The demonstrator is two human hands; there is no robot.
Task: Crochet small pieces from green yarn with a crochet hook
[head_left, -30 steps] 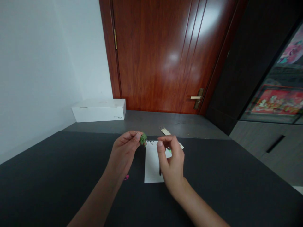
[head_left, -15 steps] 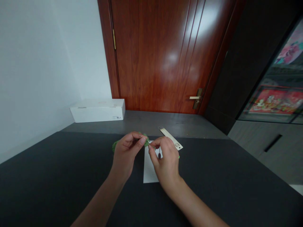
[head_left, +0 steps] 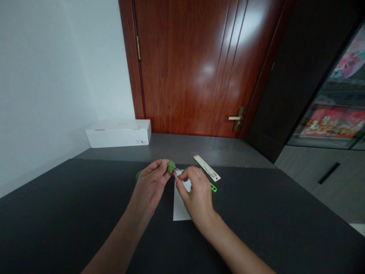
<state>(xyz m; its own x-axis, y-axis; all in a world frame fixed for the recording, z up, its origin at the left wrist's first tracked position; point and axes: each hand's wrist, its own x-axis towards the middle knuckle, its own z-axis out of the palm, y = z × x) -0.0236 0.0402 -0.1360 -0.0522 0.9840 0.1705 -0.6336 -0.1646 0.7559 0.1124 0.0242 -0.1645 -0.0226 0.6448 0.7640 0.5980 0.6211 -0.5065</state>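
Note:
A small green piece (head_left: 171, 166), which looks knitted or crocheted from yarn, is pinched between the thumb and fingers of my left hand (head_left: 149, 180). More green shows behind that hand at its left side. A thin, pale needle-like rod (head_left: 177, 168) crosses the piece and points toward my right hand (head_left: 198, 188). My right thumb and index finger are closed round a slim shaft close to the green piece; its far end is hidden by the fingers. Both hands are above a white sheet (head_left: 179, 207) with punched holes along its top edge.
Beyond my right hand a long cream packet (head_left: 207, 167) lies slanted on the black table surface (head_left: 251, 213). A bright green loop-ended item (head_left: 213, 187) shows beside my right hand, partly covered. At the back left stands a long white box (head_left: 119, 136), before a wooden door (head_left: 188, 76).
My left hand has turned, showing more of its palm side, and the green piece has shifted slightly left. My right fingers moved a little left, uncovering more of the bright green item.

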